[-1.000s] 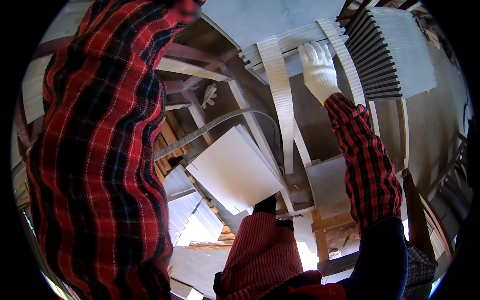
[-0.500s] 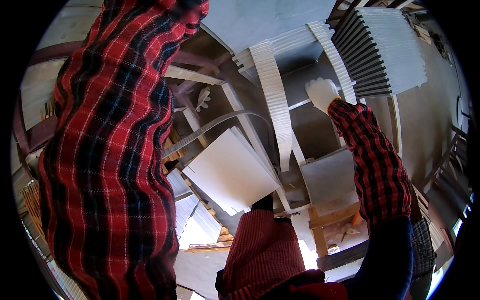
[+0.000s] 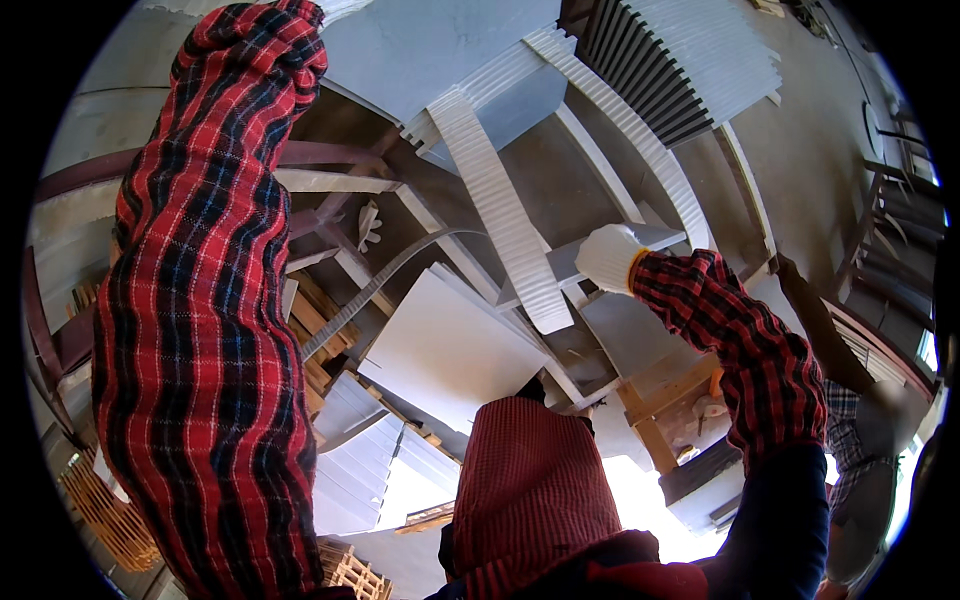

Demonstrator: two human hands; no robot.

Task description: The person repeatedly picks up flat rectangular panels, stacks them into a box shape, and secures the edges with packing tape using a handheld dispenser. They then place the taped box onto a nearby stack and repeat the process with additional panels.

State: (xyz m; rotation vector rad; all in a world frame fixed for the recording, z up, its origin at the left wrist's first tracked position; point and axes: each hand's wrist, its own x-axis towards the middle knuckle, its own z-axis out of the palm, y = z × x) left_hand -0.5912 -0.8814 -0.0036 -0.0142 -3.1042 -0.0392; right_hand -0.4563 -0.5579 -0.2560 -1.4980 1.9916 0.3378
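My right hand [image 3: 607,258], in a white knitted glove, is closed over a narrow grey board [image 3: 567,262] in the middle right; its fingertips are partly hidden. The board lies crosswise between two white ribbed strips, the left one [image 3: 500,200] and the right one [image 3: 640,130]. My left arm, in a red and black plaid sleeve, reaches to the top edge. Only a bit of white, seemingly the glove of my left hand [image 3: 345,10], shows there beside a large grey-blue panel [image 3: 440,50]; its fingers are out of the picture.
White sheets [image 3: 450,350] lie stacked in front of me. A curved grey band [image 3: 390,275] passes beside them. A loose white glove [image 3: 369,227] hangs by the frame. Ribbed grey stacks [image 3: 690,60] stand at the far right. Another person in plaid [image 3: 858,430] is at the right edge.
My right hand has come nearer to me with the grey board, which now shows below it and to both sides. My left arm has shifted left and farther away. The view has turned slightly.
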